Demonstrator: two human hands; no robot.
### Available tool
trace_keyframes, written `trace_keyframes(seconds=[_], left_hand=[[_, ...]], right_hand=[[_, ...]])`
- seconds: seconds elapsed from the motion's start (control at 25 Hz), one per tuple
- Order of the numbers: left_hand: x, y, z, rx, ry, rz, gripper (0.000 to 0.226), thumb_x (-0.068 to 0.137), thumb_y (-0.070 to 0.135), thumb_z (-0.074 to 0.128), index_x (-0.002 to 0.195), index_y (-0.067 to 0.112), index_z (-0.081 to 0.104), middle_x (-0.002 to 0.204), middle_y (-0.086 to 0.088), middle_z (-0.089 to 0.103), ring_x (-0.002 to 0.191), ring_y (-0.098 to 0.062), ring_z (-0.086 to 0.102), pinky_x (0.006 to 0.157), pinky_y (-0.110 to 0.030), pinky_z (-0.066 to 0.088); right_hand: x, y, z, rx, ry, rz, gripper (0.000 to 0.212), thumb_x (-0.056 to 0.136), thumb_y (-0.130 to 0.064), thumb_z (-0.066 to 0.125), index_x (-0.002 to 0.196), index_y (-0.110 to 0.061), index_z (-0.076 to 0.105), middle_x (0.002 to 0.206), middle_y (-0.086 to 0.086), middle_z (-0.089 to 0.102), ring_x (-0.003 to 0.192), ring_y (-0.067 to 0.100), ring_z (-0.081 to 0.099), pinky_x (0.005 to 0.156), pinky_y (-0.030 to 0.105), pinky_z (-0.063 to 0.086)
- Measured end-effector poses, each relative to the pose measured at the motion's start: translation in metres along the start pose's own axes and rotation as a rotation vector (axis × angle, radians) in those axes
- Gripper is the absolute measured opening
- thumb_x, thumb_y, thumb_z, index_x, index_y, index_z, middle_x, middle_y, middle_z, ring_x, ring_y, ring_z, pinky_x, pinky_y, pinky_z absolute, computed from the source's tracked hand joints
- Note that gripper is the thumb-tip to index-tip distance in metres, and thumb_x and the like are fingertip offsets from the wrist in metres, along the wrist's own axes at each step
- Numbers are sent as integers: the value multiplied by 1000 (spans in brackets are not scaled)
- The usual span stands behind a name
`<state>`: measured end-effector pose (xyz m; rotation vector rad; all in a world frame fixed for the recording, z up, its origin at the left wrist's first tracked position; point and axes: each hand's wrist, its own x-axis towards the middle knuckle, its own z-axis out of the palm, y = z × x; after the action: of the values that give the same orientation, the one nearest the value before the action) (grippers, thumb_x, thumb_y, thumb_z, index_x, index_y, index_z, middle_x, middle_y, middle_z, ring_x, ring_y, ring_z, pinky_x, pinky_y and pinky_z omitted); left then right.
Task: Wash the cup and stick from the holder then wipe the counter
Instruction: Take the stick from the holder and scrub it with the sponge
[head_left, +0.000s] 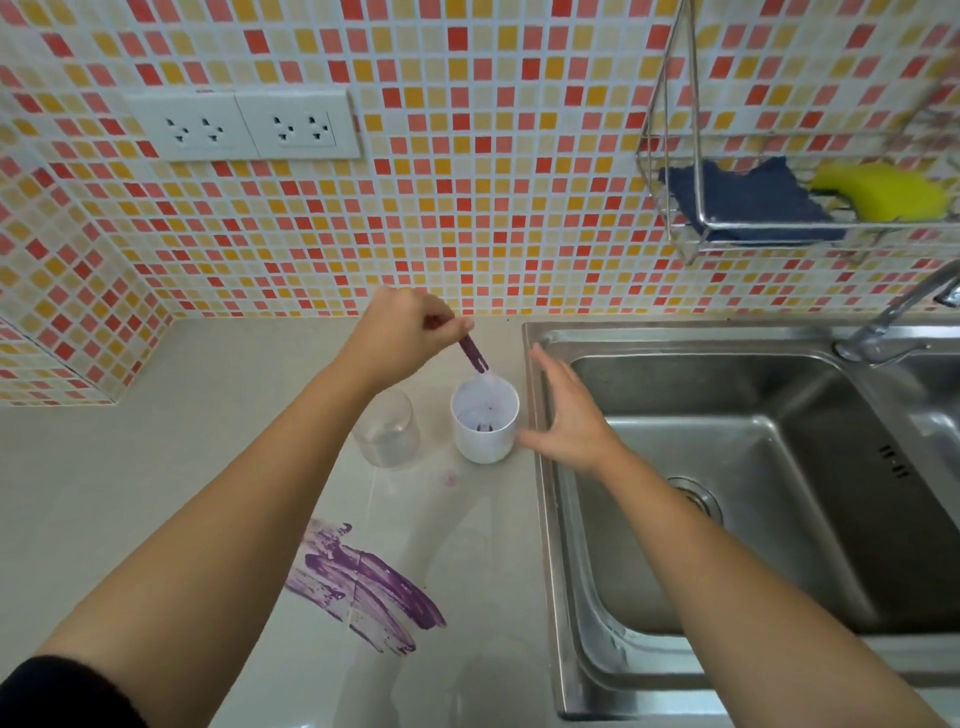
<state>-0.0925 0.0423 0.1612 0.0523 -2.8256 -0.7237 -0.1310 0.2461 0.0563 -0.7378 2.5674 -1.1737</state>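
My left hand (402, 332) pinches the purple stick (474, 354) above the white cup (485, 421) on the surface (156, 457); my right hand (566, 415), fingers spread, hovers beside the cup.

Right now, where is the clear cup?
In the head view the clear cup stands on the counter, just left of the white holder and partly behind the left forearm, with the purple smear nearer the camera.
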Motion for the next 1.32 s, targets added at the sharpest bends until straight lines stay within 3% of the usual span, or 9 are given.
trace_keyframes(seconds=[0.12,0.24,0.32,0.4,0.56,0.76,0.88,1.2,1.32], left_hand=[[-5,19,-4,-448,93,-190,24,89,35,61,83,16,74,70,-4,65,63,-13,52,57,-21,40],[2,50,17,-751,73,-278,24,88,33,63,75,16,72,67,-1,62,62,-11,51,62,-24,42],[7,72,37,-849,40,-294,26,88,31,64,72,12,71,62,-1,60,60,-11,50,63,-25,42],[9,96,60,-894,24,-312,31,86,31,66,63,10,68,54,2,56,53,-6,49,65,-26,41],[16,134,94,-922,43,-371,37,85,34,67,55,14,64,49,5,55,54,-10,49,67,-27,42],[14,174,131,-955,52,-485,37,84,36,66,57,10,63,56,-2,56,60,-16,47,66,-31,39],[10,193,157,-922,35,-568,34,84,34,67,55,16,62,58,-4,57,61,-17,48,65,-32,40],[26,243,205,-881,146,-687,33,84,33,67,57,14,65,59,-2,63,60,-15,54,68,-32,46],[34,255,214,-945,164,-741,27,83,26,69,59,14,66,59,-3,63,62,-17,55,70,-34,47]], right_hand=[[-10,-10,-55,19,435,-91,58,79,-7,65,133,-12,44,132,4,49,119,10,44,104,30,38],[-17,-19,-124,-117,810,-174,32,84,-5,56,115,-7,56,109,4,54,98,8,48,87,17,40],[-18,-24,-167,-231,945,-219,24,85,-4,51,108,-4,58,102,4,53,93,10,47,82,14,37],[-15,-26,-208,-355,1006,-202,21,84,-5,49,103,-1,57,100,10,55,93,21,50,81,23,36],[7,1,-281,-550,862,132,44,82,-15,56,122,1,48,125,23,45,114,38,44,94,40,35],[52,47,-336,-613,357,554,88,80,-43,64,147,-9,16,153,21,9,139,37,17,111,42,24],[70,63,-343,-625,130,599,95,70,-54,60,146,-17,18,151,17,21,136,37,26,109,45,31],[64,61,-345,-570,240,497,69,90,-23,48,148,-10,12,152,21,13,137,39,20,111,45,27],[41,44,-344,-512,421,242,61,96,-24,38,148,-11,10,149,24,18,135,41,21,109,46,23]])
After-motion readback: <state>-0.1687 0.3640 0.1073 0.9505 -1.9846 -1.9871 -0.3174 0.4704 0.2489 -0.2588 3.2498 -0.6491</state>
